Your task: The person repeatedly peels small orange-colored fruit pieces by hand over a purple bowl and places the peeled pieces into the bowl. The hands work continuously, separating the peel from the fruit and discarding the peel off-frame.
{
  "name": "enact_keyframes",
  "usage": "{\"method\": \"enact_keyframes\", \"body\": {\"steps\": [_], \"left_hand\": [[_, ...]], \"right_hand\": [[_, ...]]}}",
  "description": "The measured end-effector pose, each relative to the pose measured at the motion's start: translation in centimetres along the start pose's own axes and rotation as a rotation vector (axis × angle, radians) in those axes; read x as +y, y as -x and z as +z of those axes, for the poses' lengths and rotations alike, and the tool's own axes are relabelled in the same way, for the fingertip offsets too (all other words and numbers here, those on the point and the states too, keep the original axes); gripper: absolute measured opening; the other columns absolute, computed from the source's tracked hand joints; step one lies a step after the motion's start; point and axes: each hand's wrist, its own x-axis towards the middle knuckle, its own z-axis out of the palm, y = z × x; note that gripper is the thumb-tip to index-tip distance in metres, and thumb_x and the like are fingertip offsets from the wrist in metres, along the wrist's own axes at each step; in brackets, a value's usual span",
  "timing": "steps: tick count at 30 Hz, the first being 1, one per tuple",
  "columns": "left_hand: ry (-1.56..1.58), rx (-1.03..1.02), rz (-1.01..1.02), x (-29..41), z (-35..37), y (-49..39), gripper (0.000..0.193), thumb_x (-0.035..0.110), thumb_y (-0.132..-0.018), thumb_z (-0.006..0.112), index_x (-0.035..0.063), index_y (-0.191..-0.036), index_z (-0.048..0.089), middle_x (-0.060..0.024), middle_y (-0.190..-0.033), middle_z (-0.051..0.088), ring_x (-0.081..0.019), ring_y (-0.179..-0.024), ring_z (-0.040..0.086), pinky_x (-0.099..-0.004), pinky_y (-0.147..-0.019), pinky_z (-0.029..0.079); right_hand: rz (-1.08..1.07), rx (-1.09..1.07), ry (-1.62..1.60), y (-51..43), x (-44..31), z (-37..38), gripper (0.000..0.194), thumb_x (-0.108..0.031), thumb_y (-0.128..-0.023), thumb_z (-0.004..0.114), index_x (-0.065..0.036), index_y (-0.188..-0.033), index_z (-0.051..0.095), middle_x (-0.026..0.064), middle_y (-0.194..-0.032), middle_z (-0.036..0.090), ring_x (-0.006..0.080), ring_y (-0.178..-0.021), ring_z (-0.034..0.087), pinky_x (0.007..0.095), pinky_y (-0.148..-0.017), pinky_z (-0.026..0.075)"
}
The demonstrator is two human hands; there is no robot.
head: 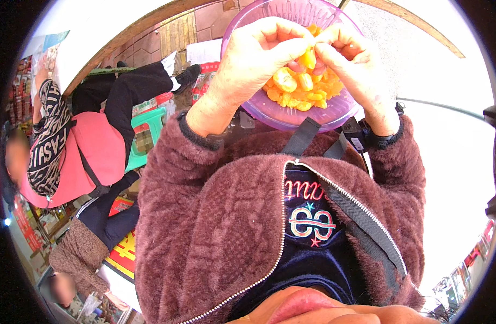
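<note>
Just above a purple translucent plastic bowl (300, 115), my two hands meet at the fingertips. A small orange fruit segment (308, 59), which looks like mandarin, is pinched between them. My left hand (258, 58) has thumb and forefinger pressed together at its top, and my right hand (347, 54) pinches close against it from the other side. Beneath the hands lie many loose orange segments (314, 97) in the bowl. Two larger peeled pieces (285, 81) with pale pith rest on top. My fingers hide part of the pile and the far tip of the held segment.
On the left, a person in a pink apron (98, 137) is by a green plastic stool (144, 137). Below is another person in a brown top (75, 251). A curved wooden edge (122, 38) crosses the upper left. Black straps (301, 135) hang near the bowl.
</note>
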Motion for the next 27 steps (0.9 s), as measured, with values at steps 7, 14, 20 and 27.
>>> {"method": "enact_keyframes", "body": {"steps": [7,14,20,27], "left_hand": [[-0.017,0.066,0.006,0.0,0.6,0.3,0.019,0.010,-0.091,0.068,0.0010,-0.107,0.067,-0.0060,-0.098,0.069,-0.0123,-0.087,0.067,-0.0246,-0.073,0.057],[-0.045,0.055,0.052,0.4,1.3,0.7,0.018,0.010,-0.092,0.067,-0.0005,-0.107,0.066,-0.0069,-0.096,0.069,-0.0129,-0.082,0.068,-0.0242,-0.073,0.057],[-0.063,0.106,0.064,0.0,2.0,0.9,0.017,0.008,-0.092,0.067,-0.0010,-0.107,0.066,-0.0072,-0.096,0.069,-0.0126,-0.079,0.068,-0.0238,-0.073,0.056],[-0.069,0.077,0.082,-1.1,1.1,0.5,0.018,0.008,-0.091,0.067,-0.0001,-0.108,0.066,-0.0065,-0.100,0.069,-0.0122,-0.090,0.066,-0.0240,-0.080,0.053]], "right_hand": [[-0.378,0.140,0.394,0.3,0.1,0.7,0.016,-0.009,-0.091,0.068,-0.005,-0.106,0.065,-0.0008,-0.090,0.064,0.0088,-0.085,0.063,0.0248,-0.075,0.052],[-0.402,0.159,0.665,0.4,-0.1,0.0,0.019,-0.002,-0.089,0.069,-0.003,-0.109,0.067,0.0010,-0.094,0.067,0.0089,-0.088,0.062,0.0243,-0.082,0.052],[-0.346,0.211,0.573,0.4,1.2,-0.2,0.014,-0.004,-0.090,0.068,-0.003,-0.104,0.067,-0.0005,-0.092,0.066,0.0075,-0.084,0.061,0.0229,-0.079,0.050],[-0.110,0.034,0.200,0.2,1.9,-1.4,0.012,-0.017,-0.094,0.063,-0.005,-0.097,0.065,-0.0014,-0.082,0.063,0.0065,-0.071,0.059,0.0213,-0.064,0.048]]}}
